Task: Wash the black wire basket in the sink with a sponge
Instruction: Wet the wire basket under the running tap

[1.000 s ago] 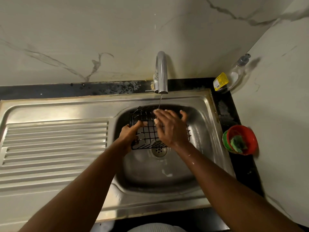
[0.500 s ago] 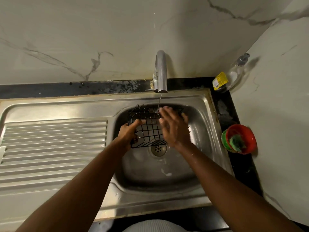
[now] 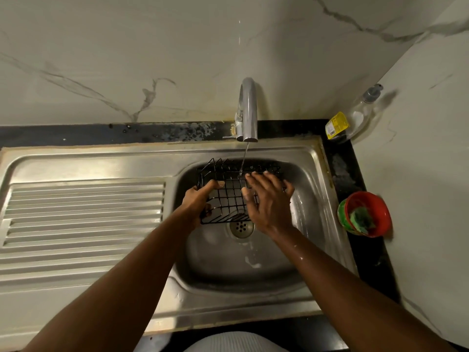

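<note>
black wire basket [image 3: 229, 196]: held tilted above the drain [image 3: 241, 226], at 12 o'clock of the steel sink [image 3: 313, 194] bowl, under a thin stream from the tap [image 3: 248, 110].
left hand [image 3: 200, 201]: curled round the basket's 9 o'clock edge, thumb over the top wire; the only real hold.
right hand [image 3: 270, 201]: fingers straight and spread, flat on the mesh at 3 o'clock, grasping nothing.
sponge [image 3: 363, 219]: green, in the red bowl [image 3: 370, 207] on the counter at 3 o'clock, well apart from both hands.
risks, as judged:
1. wet wire slips from the 1-handed hold and drops into the sink.
2. spread fingers catch between wires.
3. a wet reach for the sponge tips the red bowl.
</note>
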{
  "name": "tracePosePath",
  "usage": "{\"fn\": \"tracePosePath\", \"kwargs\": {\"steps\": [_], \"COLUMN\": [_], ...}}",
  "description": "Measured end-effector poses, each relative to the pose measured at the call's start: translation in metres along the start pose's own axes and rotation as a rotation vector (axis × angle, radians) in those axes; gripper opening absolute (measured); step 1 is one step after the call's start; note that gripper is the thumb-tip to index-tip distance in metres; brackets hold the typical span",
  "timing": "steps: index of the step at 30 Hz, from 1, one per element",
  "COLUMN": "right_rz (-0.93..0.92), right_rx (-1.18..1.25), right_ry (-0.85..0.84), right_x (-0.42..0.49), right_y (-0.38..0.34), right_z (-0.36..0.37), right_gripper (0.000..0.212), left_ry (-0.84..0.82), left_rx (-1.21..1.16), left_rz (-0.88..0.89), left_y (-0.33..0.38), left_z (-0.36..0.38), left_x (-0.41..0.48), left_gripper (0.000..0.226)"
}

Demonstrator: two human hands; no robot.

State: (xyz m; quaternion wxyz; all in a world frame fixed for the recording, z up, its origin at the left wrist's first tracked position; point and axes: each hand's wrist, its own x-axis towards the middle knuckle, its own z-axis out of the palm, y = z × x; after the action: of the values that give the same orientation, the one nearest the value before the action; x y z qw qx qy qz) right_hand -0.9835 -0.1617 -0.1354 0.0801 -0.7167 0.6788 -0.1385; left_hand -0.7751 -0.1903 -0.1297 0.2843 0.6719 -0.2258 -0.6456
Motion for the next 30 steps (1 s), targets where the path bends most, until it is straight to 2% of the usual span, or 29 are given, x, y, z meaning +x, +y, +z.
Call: {"fn": "tracePosePath", "kwargs": {"steps": [4, 7, 12, 16, 19, 22, 23, 25, 27, 30], "right_rz": [-0.147, -0.186, -0.152, -0.271, -0.316, -0.226, -0.166, -0.085, -0.112, -0.178], "right_rx": [0.097, 0.067, -0.005, 0.098, 0.167, 0.197, 0.189, 0.168, 0.174, 0.214], "right_ry": [-0.024, 0.0, 0.064, 0.126, 0.178, 0.199, 0.176, 0.103, 0.058, 0.056], "right_x": [-0.001, -0.001, 0.018, 0.014, 0.012, 0.024, 0.029, 0.036, 0.04, 0.042], "right_y": [-0.02, -0.021, -0.004, -0.005, -0.002, -0.002, -0.003, -0.002, -0.003, -0.005], "right_z": [-0.001, -0.005, -0.012, -0.009, -0.009, -0.008, -0.006, -0.001, 0.002, 0.0], "right_gripper": [0.059, 0.055, 0.045, 0.046, 0.04, 0.016, 0.015, 0.029, 0.042, 0.048], "left_ry": [-0.035, -0.044, -0.041, -0.061, -0.067, -0.087, -0.091, -0.087, -0.064, -0.041], "left_rx": [-0.001, 0.018, 0.051, 0.051, 0.056, 0.116, 0.125, 0.108, 0.074, 0.021], "left_rz": [0.0, 0.013, 0.004, 0.004, 0.001, -0.003, -0.007, -0.015, -0.019, -0.034], "left_y": [0.001, 0.005, 0.009, 0.01, 0.008, 0.003, 0.002, 0.001, 0.003, 0.005], "left_z": [0.007, 0.012, 0.015, 0.019, 0.023, 0.025, 0.026, 0.027, 0.024, 0.019], "left_x": [-0.002, -0.002, 0.0, 0.001, -0.003, -0.004, -0.003, -0.001, 0.002, 0.008], "left_gripper": [0.093, 0.081, 0.074, 0.067, 0.052, 0.042, 0.041, 0.045, 0.056, 0.064]}}
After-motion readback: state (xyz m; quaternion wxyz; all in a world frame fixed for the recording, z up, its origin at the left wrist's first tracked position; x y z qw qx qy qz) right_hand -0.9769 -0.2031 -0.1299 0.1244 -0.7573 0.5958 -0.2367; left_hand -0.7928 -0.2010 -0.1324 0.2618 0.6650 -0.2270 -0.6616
